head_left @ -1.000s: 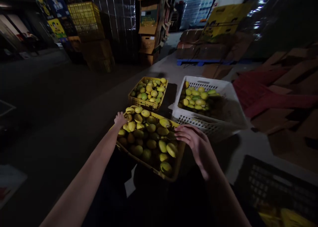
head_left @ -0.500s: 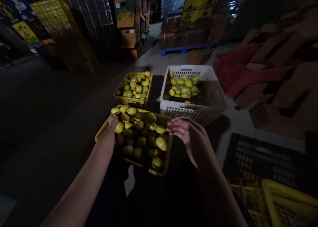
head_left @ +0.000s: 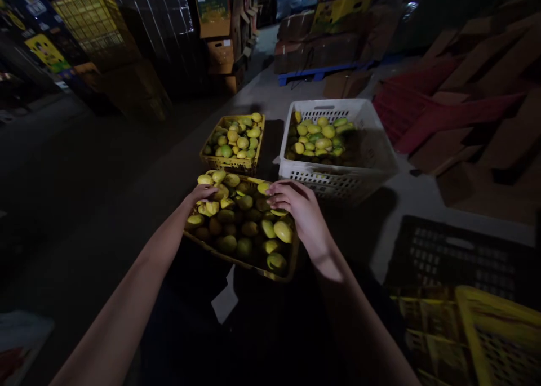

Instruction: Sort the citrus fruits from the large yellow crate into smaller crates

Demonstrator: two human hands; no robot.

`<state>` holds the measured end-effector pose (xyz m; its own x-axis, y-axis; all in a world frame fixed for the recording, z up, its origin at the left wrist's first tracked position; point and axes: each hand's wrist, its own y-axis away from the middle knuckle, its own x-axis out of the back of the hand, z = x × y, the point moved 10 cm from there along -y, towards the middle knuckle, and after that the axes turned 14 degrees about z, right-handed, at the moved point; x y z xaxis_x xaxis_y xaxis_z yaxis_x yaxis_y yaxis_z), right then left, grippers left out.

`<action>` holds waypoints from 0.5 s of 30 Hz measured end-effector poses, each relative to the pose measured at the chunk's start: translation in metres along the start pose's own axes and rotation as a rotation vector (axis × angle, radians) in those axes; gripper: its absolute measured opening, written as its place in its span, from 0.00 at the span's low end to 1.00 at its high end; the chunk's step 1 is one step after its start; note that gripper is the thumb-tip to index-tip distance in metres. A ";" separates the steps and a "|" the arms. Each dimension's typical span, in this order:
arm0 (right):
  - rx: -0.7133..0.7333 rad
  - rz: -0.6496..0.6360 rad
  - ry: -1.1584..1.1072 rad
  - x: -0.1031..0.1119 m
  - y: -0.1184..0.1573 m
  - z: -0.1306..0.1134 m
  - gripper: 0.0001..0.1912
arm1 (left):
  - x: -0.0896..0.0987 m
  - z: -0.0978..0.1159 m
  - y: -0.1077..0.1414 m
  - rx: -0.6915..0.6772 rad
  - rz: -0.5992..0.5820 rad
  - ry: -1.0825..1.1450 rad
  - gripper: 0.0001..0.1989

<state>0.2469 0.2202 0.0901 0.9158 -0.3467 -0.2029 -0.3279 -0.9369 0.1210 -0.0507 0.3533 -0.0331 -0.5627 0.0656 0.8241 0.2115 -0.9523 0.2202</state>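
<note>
A yellow crate (head_left: pixel 291 262) full of yellow-green lemons (head_left: pixel 283 231) sits right before me. Over its left side reaches my left hand (head_left: pixel 203 193), its fingers stretched out against a lemon (head_left: pixel 221 193) near the far-left corner. My right hand (head_left: pixel 296 201) hovers at the crate's far-right part, fingers apart and slightly bent, the tips close to another lemon (head_left: pixel 262 187). Neither hand visibly has a lemon lifted. Just beyond stand a smaller-looking yellow crate (head_left: pixel 230 163) of lemons and a white crate (head_left: pixel 338 177) partly filled with them.
At lower right lie a black crate (head_left: pixel 460 256) and yellow crates (head_left: pixel 494 313). Red crates (head_left: pixel 418 112) with flattened cardboard (head_left: pixel 477 177) are on the right. Stacked boxes (head_left: pixel 220 53) and a blue pallet (head_left: pixel 313 75) stand at the back.
My left hand has left the crate's left rim and moved in over the lemons. My right hand has shifted inward over the far-right part. The view has tilted slightly.
</note>
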 end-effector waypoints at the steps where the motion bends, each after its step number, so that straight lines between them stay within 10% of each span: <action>1: 0.043 -0.003 0.082 -0.007 -0.001 0.003 0.08 | -0.002 0.009 0.008 -0.013 -0.037 0.056 0.20; 8: 0.479 -0.247 0.847 -0.090 0.023 0.025 0.41 | -0.014 0.068 0.086 -0.133 -0.269 0.420 0.20; 15: 0.346 -0.021 0.712 -0.090 0.001 0.031 0.26 | -0.012 0.040 0.074 -0.142 -0.302 0.342 0.42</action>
<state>0.1571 0.2495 0.0788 0.8122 -0.3269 0.4832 -0.2557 -0.9439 -0.2089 0.0036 0.2939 -0.0053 -0.8182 0.2662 0.5096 -0.0998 -0.9387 0.3300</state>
